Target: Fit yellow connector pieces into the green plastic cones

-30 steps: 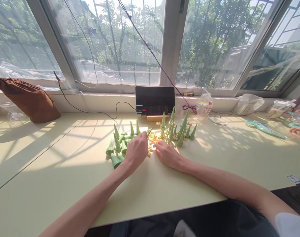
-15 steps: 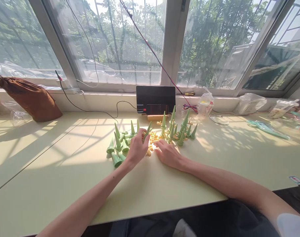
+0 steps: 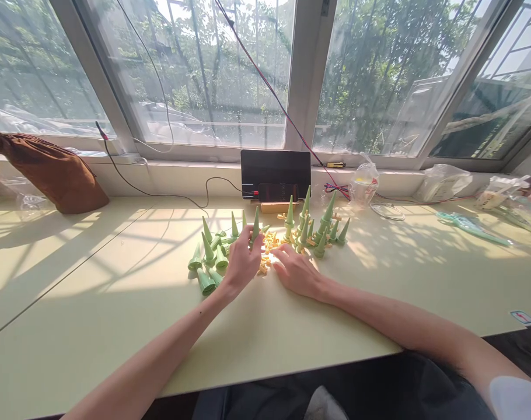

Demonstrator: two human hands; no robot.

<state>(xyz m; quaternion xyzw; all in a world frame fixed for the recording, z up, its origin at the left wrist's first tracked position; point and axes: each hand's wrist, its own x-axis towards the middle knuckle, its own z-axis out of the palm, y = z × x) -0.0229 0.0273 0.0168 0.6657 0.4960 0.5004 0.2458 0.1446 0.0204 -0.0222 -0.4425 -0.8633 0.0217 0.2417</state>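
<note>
My left hand is closed around a green cone, holding it point up above the table. Left of it lies a cluster of loose green cones, some upright, some on their sides. My right hand rests on the table with its fingers curled at a heap of small yellow pieces; what the fingertips hold, if anything, I cannot make out. Behind that hand stands a group of upright green cones with yellow pieces on them.
A dark tablet leans on a wooden stand at the windowsill, cables running to it. A brown pouch lies at far left. Plastic bags and pale blue parts sit at the right. The table's front edge is near me.
My left hand has lifted a green cone from the pile and turned it upright. My right hand has shifted slightly toward the yellow pieces.
</note>
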